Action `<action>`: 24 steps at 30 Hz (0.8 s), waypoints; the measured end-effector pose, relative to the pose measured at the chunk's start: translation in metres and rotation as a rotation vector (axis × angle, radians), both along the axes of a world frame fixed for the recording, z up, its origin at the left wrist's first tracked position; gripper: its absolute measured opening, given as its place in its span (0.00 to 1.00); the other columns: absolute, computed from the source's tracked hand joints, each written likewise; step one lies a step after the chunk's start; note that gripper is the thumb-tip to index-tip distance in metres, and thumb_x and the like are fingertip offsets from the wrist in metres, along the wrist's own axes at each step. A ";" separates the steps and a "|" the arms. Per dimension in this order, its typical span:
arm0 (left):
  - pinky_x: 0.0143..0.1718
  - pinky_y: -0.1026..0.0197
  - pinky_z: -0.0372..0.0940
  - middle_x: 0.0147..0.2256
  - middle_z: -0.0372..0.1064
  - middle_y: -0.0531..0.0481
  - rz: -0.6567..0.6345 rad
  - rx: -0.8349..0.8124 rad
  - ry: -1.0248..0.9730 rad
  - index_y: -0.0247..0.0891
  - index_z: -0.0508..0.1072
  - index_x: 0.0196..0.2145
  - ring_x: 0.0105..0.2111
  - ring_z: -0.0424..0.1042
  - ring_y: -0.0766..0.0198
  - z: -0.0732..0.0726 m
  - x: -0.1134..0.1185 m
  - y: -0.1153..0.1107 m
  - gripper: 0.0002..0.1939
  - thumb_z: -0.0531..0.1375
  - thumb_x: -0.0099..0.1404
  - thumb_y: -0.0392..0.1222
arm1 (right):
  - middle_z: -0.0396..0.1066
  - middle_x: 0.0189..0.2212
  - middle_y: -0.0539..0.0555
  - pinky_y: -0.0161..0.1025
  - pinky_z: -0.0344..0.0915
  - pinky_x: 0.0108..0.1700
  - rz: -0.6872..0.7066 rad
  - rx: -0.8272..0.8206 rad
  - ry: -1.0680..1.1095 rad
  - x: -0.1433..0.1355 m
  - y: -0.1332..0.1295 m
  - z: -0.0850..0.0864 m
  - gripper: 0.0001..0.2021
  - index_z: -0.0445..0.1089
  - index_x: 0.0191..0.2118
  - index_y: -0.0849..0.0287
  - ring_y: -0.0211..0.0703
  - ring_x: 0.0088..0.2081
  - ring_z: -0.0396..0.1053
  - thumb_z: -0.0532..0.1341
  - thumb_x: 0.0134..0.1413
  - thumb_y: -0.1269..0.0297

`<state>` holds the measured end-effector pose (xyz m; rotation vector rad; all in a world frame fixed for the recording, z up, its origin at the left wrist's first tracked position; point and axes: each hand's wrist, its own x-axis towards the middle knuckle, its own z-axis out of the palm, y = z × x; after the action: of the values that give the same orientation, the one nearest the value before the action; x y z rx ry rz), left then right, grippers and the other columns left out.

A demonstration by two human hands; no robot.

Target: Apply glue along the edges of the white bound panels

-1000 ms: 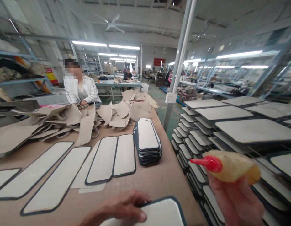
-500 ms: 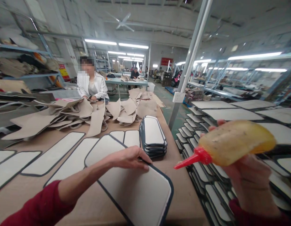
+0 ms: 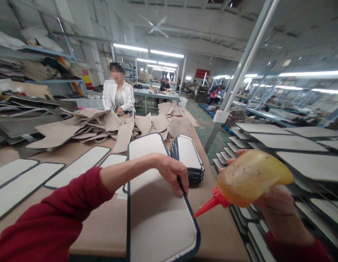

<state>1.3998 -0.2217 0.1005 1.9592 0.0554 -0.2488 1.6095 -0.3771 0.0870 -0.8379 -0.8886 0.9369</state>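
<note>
My left hand (image 3: 173, 173) pinches the right edge of a long white panel with a dark border (image 3: 158, 214), which is raised over the table. In my right hand (image 3: 275, 207) is a translucent yellow glue bottle (image 3: 251, 178) with a red nozzle. It is tipped so the nozzle points down and left, its tip close to the panel's right edge; I cannot tell whether they touch. A white bead runs along part of that border near the lower right corner. Just behind the panel stands a stack of smaller bordered panels (image 3: 188, 154).
Several more bordered panels (image 3: 78, 167) lie flat on the brown table (image 3: 103, 229). A heap of beige pieces (image 3: 87, 127) covers its far side, where a person in a white jacket (image 3: 118, 96) sits. At right stand racks stacked with panels (image 3: 289, 142), beside a metal post (image 3: 240, 72).
The panel has turned so its long sides point more away from me. My right hand has brought the bottle left and down, its nozzle now close to the panel's edge. The view has shifted left.
</note>
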 end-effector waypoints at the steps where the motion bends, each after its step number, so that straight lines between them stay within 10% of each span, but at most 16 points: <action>1: 0.34 0.63 0.69 0.28 0.81 0.51 -0.008 -0.014 0.004 0.39 0.85 0.27 0.31 0.77 0.57 0.001 0.000 0.000 0.09 0.77 0.47 0.43 | 0.79 0.37 0.61 0.52 0.75 0.38 0.001 -0.003 0.002 0.001 0.001 -0.003 0.39 0.78 0.45 0.55 0.59 0.35 0.79 0.84 0.17 0.56; 10: 0.36 0.64 0.70 0.30 0.81 0.49 -0.050 -0.078 0.029 0.35 0.86 0.31 0.34 0.78 0.55 -0.005 0.001 0.000 0.10 0.76 0.49 0.40 | 0.80 0.41 0.59 0.50 0.75 0.41 0.074 0.081 -0.098 0.026 0.004 -0.025 0.33 0.78 0.50 0.52 0.57 0.38 0.80 0.79 0.33 0.52; 18: 0.36 0.62 0.73 0.30 0.82 0.47 -0.030 -0.099 -0.059 0.34 0.86 0.30 0.31 0.80 0.53 -0.008 0.004 -0.005 0.16 0.78 0.46 0.47 | 0.80 0.41 0.59 0.49 0.76 0.37 -0.063 0.012 -0.039 0.038 0.009 -0.044 0.38 0.77 0.51 0.54 0.57 0.36 0.80 0.79 0.26 0.51; 24: 0.40 0.64 0.72 0.34 0.82 0.46 -0.067 -0.060 0.011 0.33 0.86 0.36 0.38 0.79 0.53 -0.020 0.005 0.002 0.22 0.76 0.49 0.52 | 0.79 0.46 0.59 0.52 0.73 0.50 0.183 0.024 -0.135 0.041 0.008 -0.035 0.28 0.77 0.51 0.48 0.55 0.42 0.79 0.76 0.41 0.52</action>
<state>1.4051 -0.2199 0.0801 1.9022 -0.0109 -0.3019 1.6507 -0.3693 0.0517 -0.8164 -1.1051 1.0353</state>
